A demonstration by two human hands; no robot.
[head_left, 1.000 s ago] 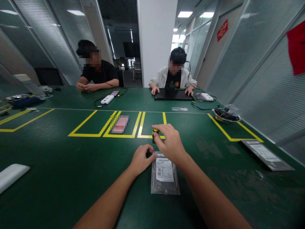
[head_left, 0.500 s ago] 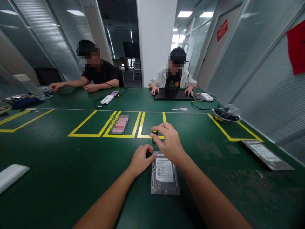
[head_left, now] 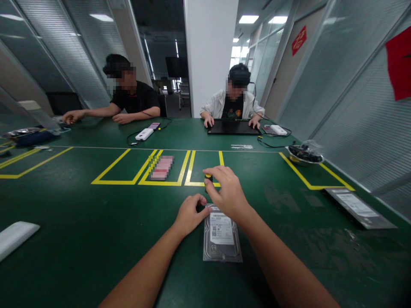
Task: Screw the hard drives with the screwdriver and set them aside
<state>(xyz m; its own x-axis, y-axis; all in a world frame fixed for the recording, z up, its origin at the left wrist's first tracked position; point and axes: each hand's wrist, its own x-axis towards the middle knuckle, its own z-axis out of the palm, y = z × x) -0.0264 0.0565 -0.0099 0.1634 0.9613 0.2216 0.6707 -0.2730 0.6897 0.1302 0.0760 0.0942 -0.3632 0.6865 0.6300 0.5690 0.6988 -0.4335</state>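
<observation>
With fingers pinched, our right hand [head_left: 230, 189] grips the screwdriver [head_left: 209, 178]; our left hand [head_left: 189, 214], fingers curled part-open, touches the hard drive [head_left: 222, 235] under its thumb. If the screwdriver tilts, it could slip.

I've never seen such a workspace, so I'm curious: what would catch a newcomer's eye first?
Probably the right hand at the centre, gripping a yellow-and-black screwdriver at the far left corner of a hard drive, with the left hand beside it. Next, bright yellow tape outlines on the green table beyond, and a red hanging at far right.
</observation>
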